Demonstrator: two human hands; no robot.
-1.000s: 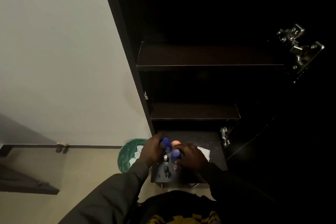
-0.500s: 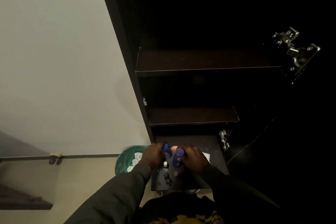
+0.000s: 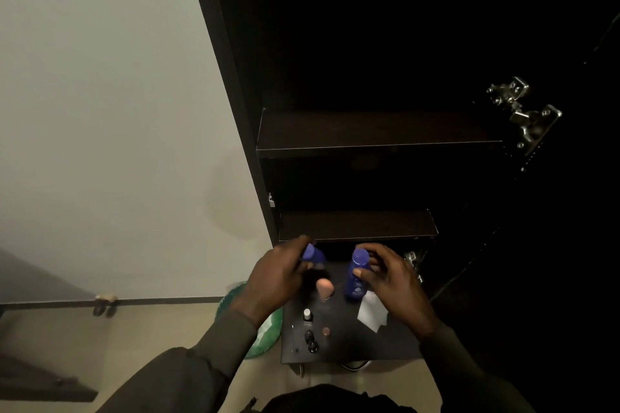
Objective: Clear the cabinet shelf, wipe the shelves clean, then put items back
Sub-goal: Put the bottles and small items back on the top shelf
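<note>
Left sleeve: long, olive-grey woven fabric sleeve; plain, no markings; cuff ends at the wrist in a slightly ribbed band.
Right sleeve: long, dark olive-grey fabric sleeve; in shadow, so weave and cuff detail are hard to read.
Left hand: bare left hand; no glove, ring or watch visible.
Right hand: bare right hand; no glove or ring visible.
Torso: dark garment front at bottom edge; details too dim to tell.

2 blue bottles are held upright over the dark bottom shelf, one in each hand; the left one is mostly hidden. A white cloth lies on that shelf. The 2 upper shelves are bare.
</note>
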